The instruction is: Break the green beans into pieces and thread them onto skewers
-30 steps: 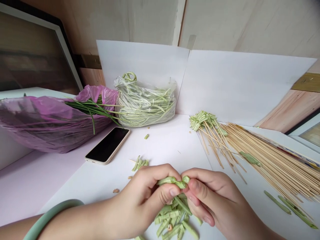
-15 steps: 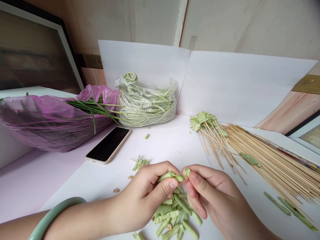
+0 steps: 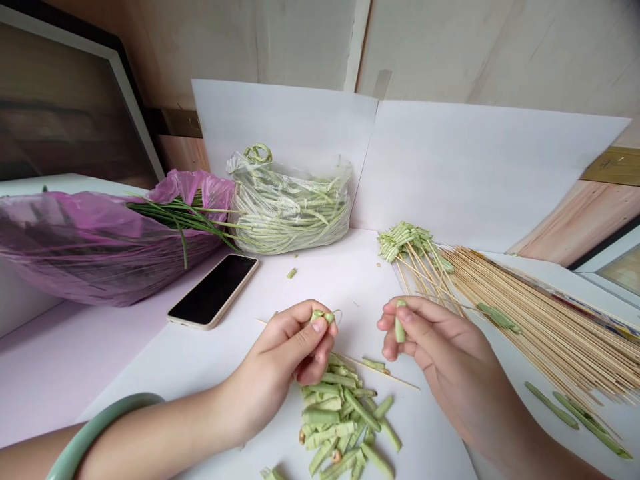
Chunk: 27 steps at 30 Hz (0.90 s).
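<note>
My left hand [image 3: 287,353], with a pale green bangle [image 3: 95,430] on its wrist, is closed, pinching a broken green bean [image 3: 320,316]; a thin string curls from its end. Apart from it on the right, my right hand [image 3: 440,347] pinches a short green bean piece [image 3: 400,323] between thumb and fingers. Below and between the hands lies a pile of green bean pieces [image 3: 345,417]. A bamboo skewer [image 3: 383,373] lies across the pile's far side, partly hidden behind my left hand.
A phone [image 3: 213,293] lies at left, before a purple bag [image 3: 100,247] with green stalks. A clear bag of long beans [image 3: 293,207] stands at the back. At right are bean-loaded skewers [image 3: 407,243], many bare skewers [image 3: 540,313] and loose bean strips [image 3: 590,423].
My hands have moved apart and slightly up, the bean between them now separated into pieces, one part in each hand. The skewer and more of the pile have come into view.
</note>
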### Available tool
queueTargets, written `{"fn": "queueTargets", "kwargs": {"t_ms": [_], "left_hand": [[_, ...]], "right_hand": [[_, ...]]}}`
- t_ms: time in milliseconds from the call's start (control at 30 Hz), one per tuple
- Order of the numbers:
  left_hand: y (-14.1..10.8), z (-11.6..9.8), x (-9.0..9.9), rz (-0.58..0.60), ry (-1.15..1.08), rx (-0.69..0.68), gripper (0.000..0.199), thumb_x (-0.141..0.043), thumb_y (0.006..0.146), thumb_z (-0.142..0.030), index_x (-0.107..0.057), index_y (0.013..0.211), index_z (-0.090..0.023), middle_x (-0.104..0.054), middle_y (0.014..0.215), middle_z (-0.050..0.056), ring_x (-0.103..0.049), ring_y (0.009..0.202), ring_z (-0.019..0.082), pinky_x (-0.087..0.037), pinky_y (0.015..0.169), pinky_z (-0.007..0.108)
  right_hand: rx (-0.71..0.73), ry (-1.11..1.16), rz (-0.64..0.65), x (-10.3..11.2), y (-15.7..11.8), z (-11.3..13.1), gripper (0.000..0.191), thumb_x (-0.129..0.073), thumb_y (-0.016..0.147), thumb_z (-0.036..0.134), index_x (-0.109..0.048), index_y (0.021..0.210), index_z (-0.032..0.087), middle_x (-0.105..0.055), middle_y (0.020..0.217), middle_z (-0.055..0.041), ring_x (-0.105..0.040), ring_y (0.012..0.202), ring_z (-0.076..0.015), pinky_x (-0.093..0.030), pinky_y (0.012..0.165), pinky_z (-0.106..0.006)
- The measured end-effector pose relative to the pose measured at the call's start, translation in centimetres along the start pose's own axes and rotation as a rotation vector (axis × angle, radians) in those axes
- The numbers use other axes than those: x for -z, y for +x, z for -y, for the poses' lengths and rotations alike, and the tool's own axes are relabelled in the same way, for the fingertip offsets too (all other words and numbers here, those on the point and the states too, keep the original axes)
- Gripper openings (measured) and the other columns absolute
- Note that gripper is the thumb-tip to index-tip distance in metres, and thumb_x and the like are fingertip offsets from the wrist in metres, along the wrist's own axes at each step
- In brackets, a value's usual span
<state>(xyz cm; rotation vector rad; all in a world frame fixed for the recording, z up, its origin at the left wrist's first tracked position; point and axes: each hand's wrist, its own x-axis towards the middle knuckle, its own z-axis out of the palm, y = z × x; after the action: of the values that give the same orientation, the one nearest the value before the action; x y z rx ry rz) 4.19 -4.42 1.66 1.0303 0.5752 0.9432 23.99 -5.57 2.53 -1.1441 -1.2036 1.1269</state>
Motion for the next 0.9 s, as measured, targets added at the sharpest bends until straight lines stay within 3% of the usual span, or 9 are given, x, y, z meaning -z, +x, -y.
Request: {"fn": "queueTargets", "kwargs": {"t_ms": [100,200,333,567,900], "left_hand": [[0.0,0.2,0.1,0.034,-0.005,0.036,0.027,-0.061,0.089,-0.038,-0.051,0.078,-0.015,-0.044,0.059,-0.005,-0.032,0.048,0.004,-0.020,0.046,0.020],[0.0,0.3,0.2,0.082,0.045,0.052,0.027,-0.061,0.089,-0.036,-0.049,0.075,-0.016,-0.042,0.057,-0.006,-0.031,0.048,0.004,-0.022,0.046,0.019],[-0.2,0.3,0.0,0.126,0.100,0.060,0.029,-0.058,0.091,-0.039,-0.050,0.076,-0.016,-0.043,0.055,-0.006,-0.032,0.046,0.005,-0.024,0.045,0.019],[-0.4,0.3,0.0,0.152,0.190,0.072,0.034,-0.057,0.090,-0.046,-0.053,0.078,-0.015,-0.051,0.061,-0.003,-0.043,0.048,0.007,-0.033,0.048,0.020],[-0.5,0.3,-0.1,0.095,0.334,-0.028,0.034,-0.055,0.092,-0.045,-0.059,0.079,-0.014,-0.052,0.067,0.000,-0.048,0.065,0.011,-0.039,0.062,0.024]], "right_hand": [[0.002,-0.005,0.083,-0.2,-0.2,-0.2,0.016,-0.061,0.088,0.033,-0.067,0.100,0.024,-0.066,0.076,-0.0001,-0.063,0.061,-0.0122,-0.054,0.062,-0.024],[0.037,-0.086,0.193,-0.4,-0.4,-0.2,0.028,-0.053,0.089,0.023,-0.061,0.116,0.028,-0.068,0.074,0.0020,-0.065,0.057,-0.0123,-0.056,0.062,-0.026],[0.155,-0.312,0.248,-0.6,-0.8,0.0,0.019,-0.051,0.090,0.024,-0.070,0.089,0.022,-0.066,0.067,-0.0001,-0.066,0.063,-0.0142,-0.055,0.063,-0.024],[0.334,-0.492,0.257,-0.9,-1.3,0.1,0.008,-0.059,0.086,0.022,-0.067,0.085,0.022,-0.068,0.073,-0.0004,-0.061,0.066,-0.0144,-0.051,0.062,-0.023],[0.517,-0.739,0.386,-1.3,-1.8,0.5,0.028,-0.045,0.087,0.010,-0.046,0.060,0.019,-0.038,0.055,0.0045,-0.039,0.050,-0.0081,-0.032,0.047,-0.020]]}}
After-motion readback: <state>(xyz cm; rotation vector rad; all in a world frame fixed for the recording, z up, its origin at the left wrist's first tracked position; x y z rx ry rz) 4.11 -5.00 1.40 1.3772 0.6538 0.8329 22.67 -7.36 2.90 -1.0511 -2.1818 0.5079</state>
